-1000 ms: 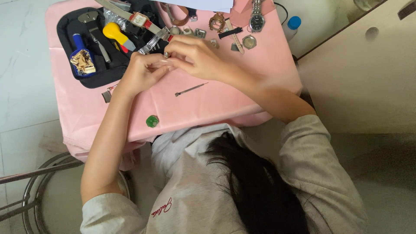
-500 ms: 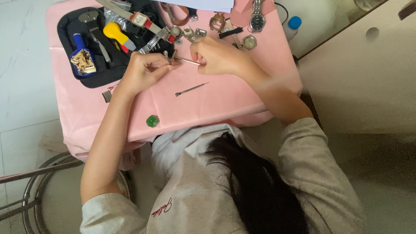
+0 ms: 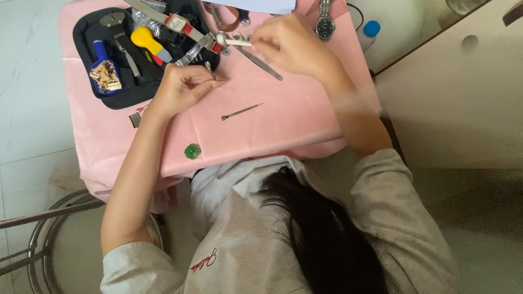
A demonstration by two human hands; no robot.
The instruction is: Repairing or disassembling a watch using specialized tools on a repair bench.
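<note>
Seated person, seen from above: dark hair, grey top, both forearms reaching over a pink cloth [image 3: 283, 122] that covers a small table.

Green round piece [image 3: 192, 151]: lies on the cloth near its front edge, apart from both hands.

Thin metal pin tool [image 3: 241, 111]: lies loose on the cloth between the two arms, touching neither.

Left hand [image 3: 182, 87]: rests on the cloth just beside the tray, fingers curled in, thumb and fingertips pressed together on something too small to make out.

Right hand [image 3: 289, 43]: raised and blurred, fingers bunched; it meets a slim metal tool [image 3: 261, 64] that slants down onto the cloth, and whether it pinches that tool cannot be told.

Black tool tray [image 3: 90, 90]: holds a yellow-handled tool [image 3: 147, 41], a blue-handled tool with a pale head [image 3: 103, 68], a grey metal opener [image 3: 121, 38] and a long bar tool with red fittings [image 3: 180, 26], whose end juts over the tray's edge towards the right hand.

Wristwatch with metal band [image 3: 325, 20]: lies at the far edge of the cloth.

Bottle with blue cap [image 3: 368, 32]: stands off the far right corner.
</note>
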